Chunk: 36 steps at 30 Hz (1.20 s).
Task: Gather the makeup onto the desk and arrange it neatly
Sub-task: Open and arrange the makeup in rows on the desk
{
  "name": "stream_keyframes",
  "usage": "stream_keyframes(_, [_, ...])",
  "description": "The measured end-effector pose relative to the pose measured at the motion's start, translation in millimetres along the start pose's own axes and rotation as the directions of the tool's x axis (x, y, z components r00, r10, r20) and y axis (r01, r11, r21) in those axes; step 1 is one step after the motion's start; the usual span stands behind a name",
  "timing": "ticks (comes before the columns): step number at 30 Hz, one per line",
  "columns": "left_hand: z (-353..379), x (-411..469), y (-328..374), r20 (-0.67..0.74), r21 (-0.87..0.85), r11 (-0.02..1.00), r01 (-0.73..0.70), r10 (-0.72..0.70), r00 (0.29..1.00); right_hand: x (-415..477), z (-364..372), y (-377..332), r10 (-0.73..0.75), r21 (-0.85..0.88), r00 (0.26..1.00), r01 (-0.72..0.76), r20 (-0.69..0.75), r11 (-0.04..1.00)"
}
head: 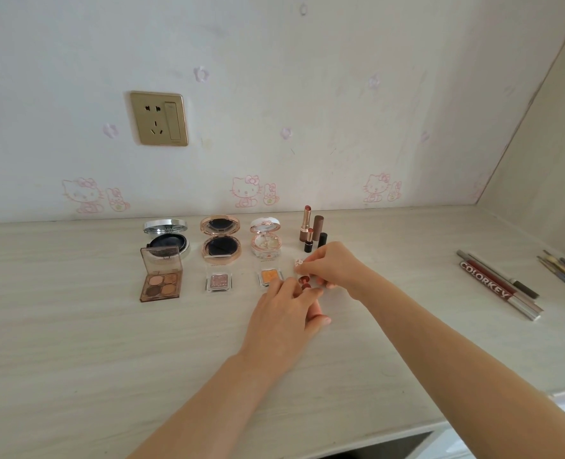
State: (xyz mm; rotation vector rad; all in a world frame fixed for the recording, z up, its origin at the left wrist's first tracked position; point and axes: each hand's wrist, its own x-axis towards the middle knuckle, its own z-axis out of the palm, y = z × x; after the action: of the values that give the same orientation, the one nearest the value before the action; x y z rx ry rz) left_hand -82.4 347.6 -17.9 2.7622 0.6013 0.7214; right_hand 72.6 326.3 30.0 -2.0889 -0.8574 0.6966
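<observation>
Head view: we count three round compacts open in the far row on the pale wood-grain table (75, 342): a silver compact (165, 238), a rose-gold compact (220, 240) and a white-and-gold compact (265, 240). Nearer lie three square eyeshadows: a brown palette (161, 276) holding four pans, a pink pan (219, 281) and an orange pan (269, 278). To the right, two uncapped lipsticks (306, 223) stand beside two caps (318, 228). Our left hand (284, 313) curls its fingers round a small red-tipped lipstick (304, 282); our right hand (332, 268) pinches a white patterned cap (298, 264). Slim pencils (499, 286) lie far right.

Left hand (284, 313) and right hand (328, 267) meet, fingers pinching.
</observation>
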Motion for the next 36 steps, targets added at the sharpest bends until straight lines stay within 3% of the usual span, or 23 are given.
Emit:
stream_keyframes(11, [-6, -4, 3, -0.006, -0.041, 0.999, 0.003, -0.003, 1.000, -23, -23, 9, -0.036, 0.045, 0.999, 0.037, -0.025, 0.998])
stream_keyframes(17, [-10, -9, 10, -0.051, -0.028, 0.996, -0.080, 0.078, 0.996, -58, -51, 42, -0.160, -0.236, 0.977, 0.124, -0.141, 0.964])
stream_keyframes(24, [2, -1, 49, -0.064, -0.038, 0.959, -0.281, 0.278, 0.958, -104, -89, 90, -0.200, -0.338, 0.962, 0.128, -0.188, 0.932])
stream_keyframes(36, [73, 82, 123, 0.118, -0.246, 0.939, -0.241, 0.276, 0.954, -134, -171, 169, -0.264, -0.484, 0.879, 0.043, -0.398, 0.874])
